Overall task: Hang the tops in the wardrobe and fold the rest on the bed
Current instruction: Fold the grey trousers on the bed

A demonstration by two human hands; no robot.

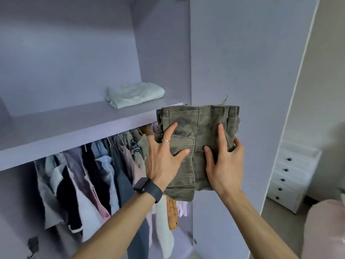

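Step in hand: putting away a folded bottom, not hanging a top. You hold the trousers [197,124] (long or short, cannot tell; olive camouflage, cargo pocket facing you) as a flat folded packet in the air between both hands. Left hand [164,161]: grips the packet's left side, with forefinger and thumb laid on the near face and the other fingers hidden behind the cloth. Right hand [224,165]: grips the right side, with forefinger and thumb on the near face and the other fingers curled round the right edge. The packet touches nothing but your hands. Up and to the left of the left hand is the shelf [74,139], with a pale folded cloth [134,94] lying on it, well apart from the packet. Below the left hand and forearm, the tops [97,176] hang in a row. Behind the right hand is the wardrobe panel [233,53]. Far to the right of the right hand stand white drawers [293,174]. The bed is not clearly in view; a pink blur low and right of the right arm may be it, cannot tell. Judgement: folding of this piece looks done, and hanging looks far along. Next move calls for carrying the packet level, left and up over the shelf lip, with both grips firm so the fold does not slip open, then setting it flat beside the pale cloth. Note: the task names the bed for folded pieces, so check the destination before you set down.
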